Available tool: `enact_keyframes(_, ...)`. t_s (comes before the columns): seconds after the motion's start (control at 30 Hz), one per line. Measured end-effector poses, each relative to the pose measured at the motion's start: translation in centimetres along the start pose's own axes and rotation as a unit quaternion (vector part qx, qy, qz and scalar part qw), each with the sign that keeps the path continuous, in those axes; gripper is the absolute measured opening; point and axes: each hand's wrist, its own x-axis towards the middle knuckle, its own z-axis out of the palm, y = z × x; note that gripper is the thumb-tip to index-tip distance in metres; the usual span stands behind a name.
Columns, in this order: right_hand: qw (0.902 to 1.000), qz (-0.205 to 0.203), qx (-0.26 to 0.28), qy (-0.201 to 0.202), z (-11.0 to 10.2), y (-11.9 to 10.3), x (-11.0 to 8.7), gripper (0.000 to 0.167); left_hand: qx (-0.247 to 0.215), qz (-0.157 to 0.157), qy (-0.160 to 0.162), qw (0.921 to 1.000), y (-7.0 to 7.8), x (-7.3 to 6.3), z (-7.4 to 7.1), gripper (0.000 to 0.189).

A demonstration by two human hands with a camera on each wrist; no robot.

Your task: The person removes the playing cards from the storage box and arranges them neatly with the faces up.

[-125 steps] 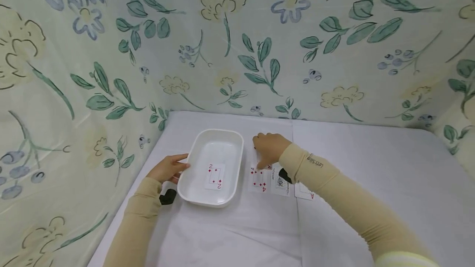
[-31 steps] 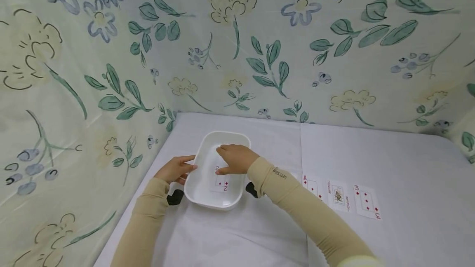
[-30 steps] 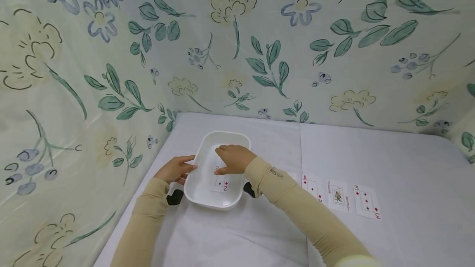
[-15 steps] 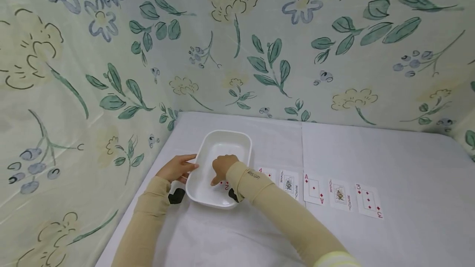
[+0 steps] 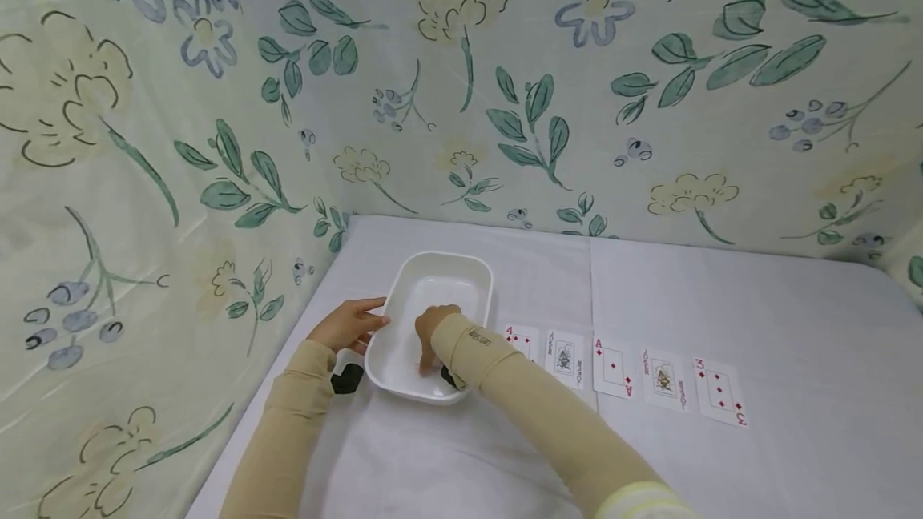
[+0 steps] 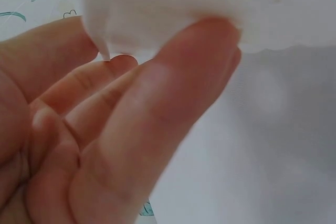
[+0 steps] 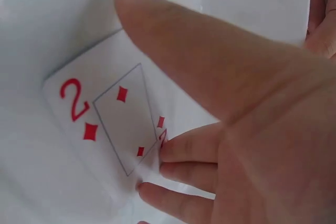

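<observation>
My left hand [image 5: 348, 325] holds the white plastic tray [image 5: 380, 381] by its left side, thumb at the rim and fingers below, as the left wrist view shows. Inside the tray, my right hand [image 5: 434, 336] reaches down over a two of diamonds playing card [image 7: 118, 114]. In the right wrist view the thumb [image 7: 178, 35] stretches past the card's upper edge. The other fingertips [image 7: 170, 151] are right at its opposite edge. From the head view, this card is hidden behind the right hand and sleeve.
Right of the tray, several cards lie face up in a row on the white tablecloth [image 5: 461, 463]: a four of diamonds [image 5: 517, 336], a joker [image 5: 565, 359], an ace of diamonds [image 5: 613, 367], another joker [image 5: 665, 379] and a three of diamonds [image 5: 721, 392]. A flowered curtain [image 5: 461, 126] stands behind.
Earlier my right hand was at the cards beside the tray; it then moved into the tray and down toward its near end, over the two of diamonds. My left hand has kept its hold.
</observation>
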Motion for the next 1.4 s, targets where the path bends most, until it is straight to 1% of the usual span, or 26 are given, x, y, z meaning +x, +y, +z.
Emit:
enact_keyframes(0.13,0.9995,0.011,-0.028,0.007,0.4,-0.2,0.4,0.066,-0.001,0.003,-0.003,1.0000,-0.1,0.1,0.0,0.052)
enact_keyframes(0.33,0.9993,0.002,-0.022,0.030,0.9,-0.1,1.2,0.055,0.002,0.003,-0.006,1.0000,0.0,0.0,-0.1,0.051)
enact_keyframes(0.4,0.9992,0.000,-0.018,0.036,1.0,-0.1,1.5,0.056,0.005,0.003,-0.006,1.0000,0.1,0.0,-0.2,0.051)
enact_keyframes(0.57,0.9989,0.007,-0.023,0.041,1.0,0.0,2.1,0.068,0.002,-0.004,-0.004,1.0000,0.4,0.1,-0.4,0.053)
enact_keyframes(0.67,0.9993,0.007,-0.019,0.031,0.8,0.0,2.2,0.070,0.000,-0.007,-0.006,1.0000,0.5,0.1,-0.4,0.054)
enact_keyframes(0.83,0.9998,0.006,-0.003,0.020,0.6,0.0,1.9,0.065,0.002,-0.011,-0.006,0.9999,0.2,0.2,-0.4,0.053)
enact_keyframes(1.03,0.9988,-0.006,0.007,0.047,0.9,0.0,1.6,0.058,0.006,-0.017,-0.005,0.9998,0.1,0.4,-0.3,0.053)
enact_keyframes(1.2,0.9980,-0.001,0.029,0.056,0.5,0.2,0.8,0.063,0.010,-0.020,-0.003,0.9998,0.2,0.3,-0.2,0.053)
enact_keyframes(1.4,0.9979,0.006,0.043,0.049,0.3,0.3,0.5,0.067,-0.002,-0.015,-0.002,0.9999,0.1,0.1,-0.2,0.052)
